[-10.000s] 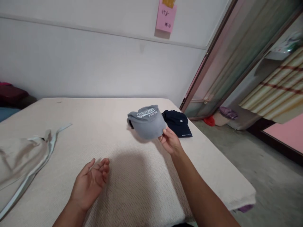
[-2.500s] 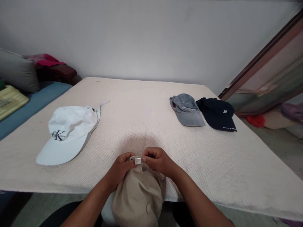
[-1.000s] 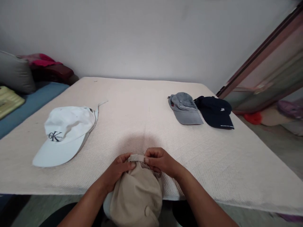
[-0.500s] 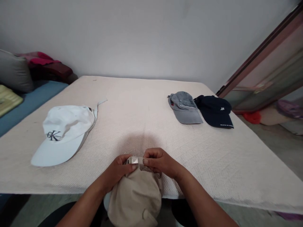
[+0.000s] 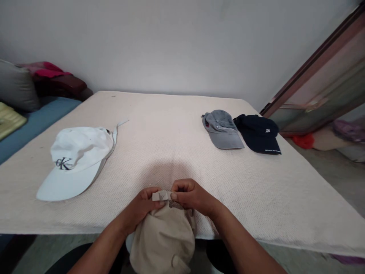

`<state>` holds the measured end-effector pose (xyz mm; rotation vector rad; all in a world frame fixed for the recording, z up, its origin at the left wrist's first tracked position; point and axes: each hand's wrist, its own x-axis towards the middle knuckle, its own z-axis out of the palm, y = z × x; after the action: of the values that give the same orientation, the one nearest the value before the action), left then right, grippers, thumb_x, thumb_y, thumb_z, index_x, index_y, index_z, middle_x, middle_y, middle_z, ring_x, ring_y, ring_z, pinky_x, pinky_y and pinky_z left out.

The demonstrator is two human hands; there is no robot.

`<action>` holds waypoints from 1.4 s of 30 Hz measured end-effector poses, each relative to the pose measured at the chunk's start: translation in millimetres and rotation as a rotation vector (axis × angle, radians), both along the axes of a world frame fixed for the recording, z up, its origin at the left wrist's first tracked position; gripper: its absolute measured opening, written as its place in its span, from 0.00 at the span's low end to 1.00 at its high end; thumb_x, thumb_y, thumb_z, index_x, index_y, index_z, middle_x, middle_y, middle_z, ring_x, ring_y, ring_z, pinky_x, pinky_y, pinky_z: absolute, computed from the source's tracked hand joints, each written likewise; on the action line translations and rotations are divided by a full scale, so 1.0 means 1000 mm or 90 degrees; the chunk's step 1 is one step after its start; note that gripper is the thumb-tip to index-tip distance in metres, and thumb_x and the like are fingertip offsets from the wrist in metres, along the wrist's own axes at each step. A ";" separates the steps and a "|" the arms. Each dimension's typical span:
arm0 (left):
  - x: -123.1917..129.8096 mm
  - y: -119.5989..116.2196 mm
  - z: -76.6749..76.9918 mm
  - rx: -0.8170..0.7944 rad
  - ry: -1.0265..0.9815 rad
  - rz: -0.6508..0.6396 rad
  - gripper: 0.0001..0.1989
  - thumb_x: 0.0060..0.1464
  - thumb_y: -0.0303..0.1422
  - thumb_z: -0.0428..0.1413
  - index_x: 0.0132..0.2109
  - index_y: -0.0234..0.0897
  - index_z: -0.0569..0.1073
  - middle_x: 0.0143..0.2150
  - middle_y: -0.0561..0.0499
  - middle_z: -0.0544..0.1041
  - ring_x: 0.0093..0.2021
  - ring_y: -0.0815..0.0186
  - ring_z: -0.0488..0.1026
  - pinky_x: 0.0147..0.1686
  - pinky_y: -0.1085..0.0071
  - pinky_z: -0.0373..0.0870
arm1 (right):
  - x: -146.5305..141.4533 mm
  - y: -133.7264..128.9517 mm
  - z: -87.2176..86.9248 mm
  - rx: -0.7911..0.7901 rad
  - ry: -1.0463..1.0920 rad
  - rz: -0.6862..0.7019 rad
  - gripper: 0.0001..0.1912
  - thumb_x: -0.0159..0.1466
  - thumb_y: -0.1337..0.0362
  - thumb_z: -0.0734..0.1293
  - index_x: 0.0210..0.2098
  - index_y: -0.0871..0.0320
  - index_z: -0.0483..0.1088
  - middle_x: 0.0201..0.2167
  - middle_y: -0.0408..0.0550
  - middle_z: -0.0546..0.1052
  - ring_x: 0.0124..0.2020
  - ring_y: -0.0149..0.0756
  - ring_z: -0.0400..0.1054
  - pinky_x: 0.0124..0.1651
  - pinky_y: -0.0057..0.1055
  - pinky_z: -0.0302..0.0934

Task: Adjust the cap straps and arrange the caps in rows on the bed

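A beige cap (image 5: 162, 239) hangs over the table's front edge, its back strap (image 5: 162, 195) turned toward the table and its crown below. My left hand (image 5: 144, 205) is closed on the cap beside the strap's left part, thumb on top. My right hand (image 5: 192, 196) pinches the strap on its right side between thumb and fingers. A metal-looking buckle sits on the strap between both hands. Below the strap, the cap's back opening shows in part. The cap's brim is mostly hidden underneath.
On the left of the table (image 5: 159, 140) lies a white cap (image 5: 76, 160) with a loose strap. At the right, a grey cap (image 5: 224, 131) sits beside a navy cap (image 5: 259, 133). Cushions (image 5: 17, 87) rest on a blue seat to the far left.
The strap's end now lies across the buckle toward my left hand, covering the dark slot seen before. Both hands have stayed nearly in place.
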<state>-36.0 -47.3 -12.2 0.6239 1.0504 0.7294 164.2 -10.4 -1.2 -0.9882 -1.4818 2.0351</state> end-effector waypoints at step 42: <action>0.003 -0.006 0.008 -0.015 0.135 0.034 0.20 0.31 0.31 0.69 0.37 0.37 0.77 0.39 0.46 0.80 0.43 0.56 0.74 0.44 0.62 0.66 | -0.007 -0.003 -0.012 -0.091 0.142 0.026 0.13 0.55 0.65 0.71 0.39 0.61 0.70 0.17 0.34 0.65 0.13 0.20 0.53 0.15 0.19 0.45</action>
<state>-32.7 -53.6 -4.1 0.6663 1.2734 0.7069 157.7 -13.3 -13.1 -0.7584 -1.2651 2.2249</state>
